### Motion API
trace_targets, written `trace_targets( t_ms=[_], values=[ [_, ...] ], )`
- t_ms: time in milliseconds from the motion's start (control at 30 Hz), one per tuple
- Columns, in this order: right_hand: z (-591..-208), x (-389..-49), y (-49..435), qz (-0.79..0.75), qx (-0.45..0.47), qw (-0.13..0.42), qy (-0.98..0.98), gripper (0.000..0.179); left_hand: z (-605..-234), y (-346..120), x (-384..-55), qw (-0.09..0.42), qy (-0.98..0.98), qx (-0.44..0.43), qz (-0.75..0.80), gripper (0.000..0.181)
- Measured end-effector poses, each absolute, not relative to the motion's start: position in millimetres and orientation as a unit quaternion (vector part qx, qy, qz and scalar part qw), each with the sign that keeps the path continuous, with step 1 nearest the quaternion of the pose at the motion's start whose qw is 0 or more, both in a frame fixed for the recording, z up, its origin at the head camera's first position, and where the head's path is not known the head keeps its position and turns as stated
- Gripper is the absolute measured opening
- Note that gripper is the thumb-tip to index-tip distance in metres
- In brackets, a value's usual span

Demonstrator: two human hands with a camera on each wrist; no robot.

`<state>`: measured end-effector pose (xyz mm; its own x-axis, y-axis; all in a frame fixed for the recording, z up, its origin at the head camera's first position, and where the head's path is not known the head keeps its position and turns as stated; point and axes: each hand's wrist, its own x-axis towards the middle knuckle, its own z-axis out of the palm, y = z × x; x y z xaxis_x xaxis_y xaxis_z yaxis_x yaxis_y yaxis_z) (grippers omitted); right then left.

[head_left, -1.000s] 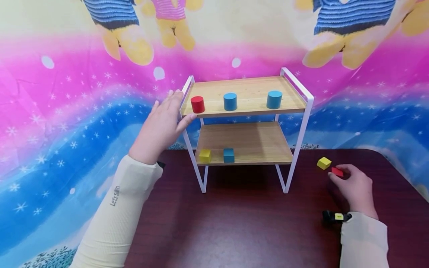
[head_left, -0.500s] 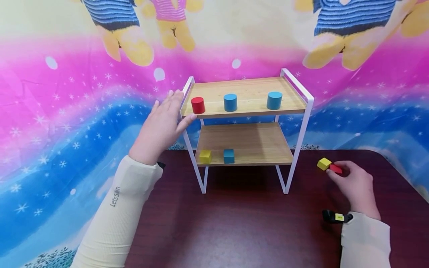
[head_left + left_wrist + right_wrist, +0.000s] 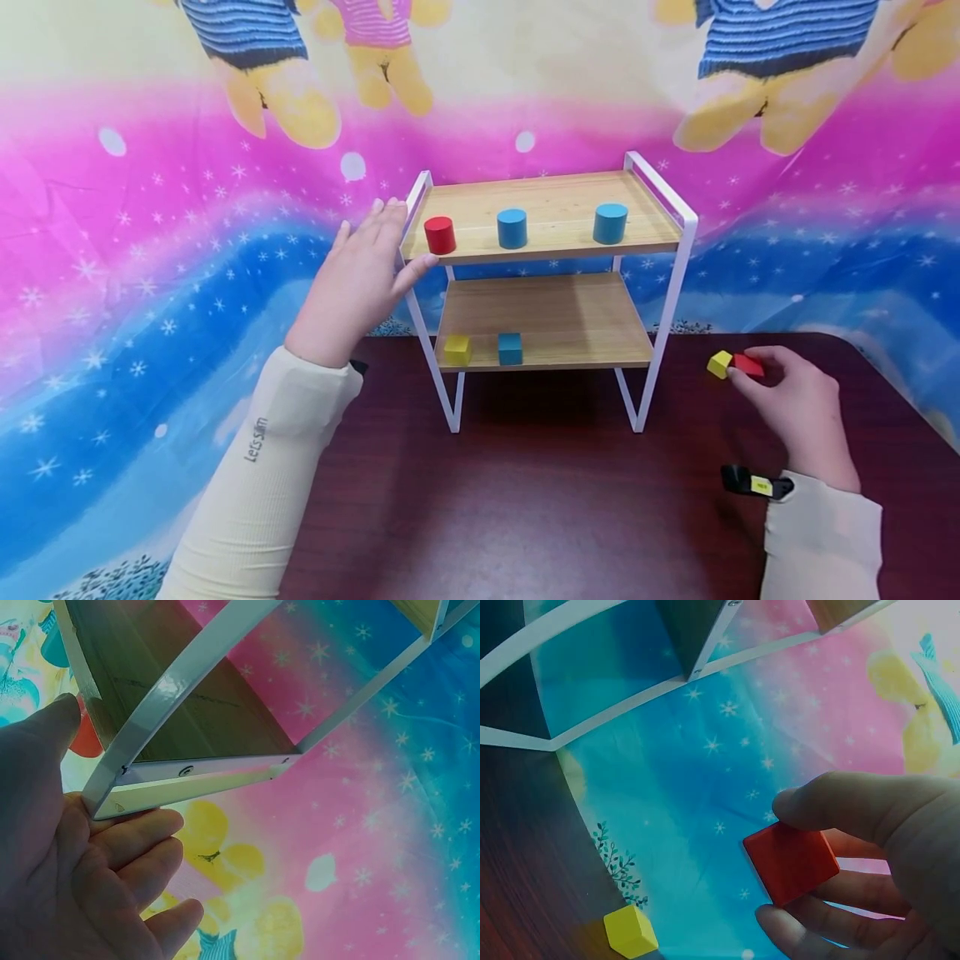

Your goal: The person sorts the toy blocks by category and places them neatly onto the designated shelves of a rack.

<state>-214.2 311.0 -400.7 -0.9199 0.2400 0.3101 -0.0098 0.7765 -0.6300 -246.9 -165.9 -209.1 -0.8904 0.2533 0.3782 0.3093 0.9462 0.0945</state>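
Note:
My left hand (image 3: 348,287) rests at the upper left corner of a two-tier wooden shelf (image 3: 547,196), fingers straight along its white side frame (image 3: 161,694). Its thumb lies by the front edge, near a red cylinder (image 3: 440,237). At the right, my right hand (image 3: 806,408) pinches a red cube (image 3: 793,862) between thumb and fingers. Just left of it a yellow cube (image 3: 720,364) sits on the table. Two blue cylinders, one in the middle (image 3: 512,229) and one at the right (image 3: 611,224), stand upright on the top tier.
The lower tier carries a yellow cube (image 3: 457,350) and a blue cube (image 3: 510,349) near its front edge. A dark reddish table (image 3: 525,500) spreads beneath the shelf. A colourful printed cloth (image 3: 187,208) hangs close behind. A black strap (image 3: 753,483) is on my right wrist.
My right hand has moved slightly farther back with the red cube, which now shows more and overlaps the yellow cube's side in the head view. My left hand has stayed at the shelf.

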Motion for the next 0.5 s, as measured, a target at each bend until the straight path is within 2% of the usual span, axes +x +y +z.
trace_targets(
  t_ms=[500],
  values=[
    [-388.3, -209.5, 299.0, 0.310, -0.034, 0.223, -0.924, 0.047, -209.5, -165.0, -245.8, 0.187, -0.969, -0.146, -0.074, 0.084]
  ],
)
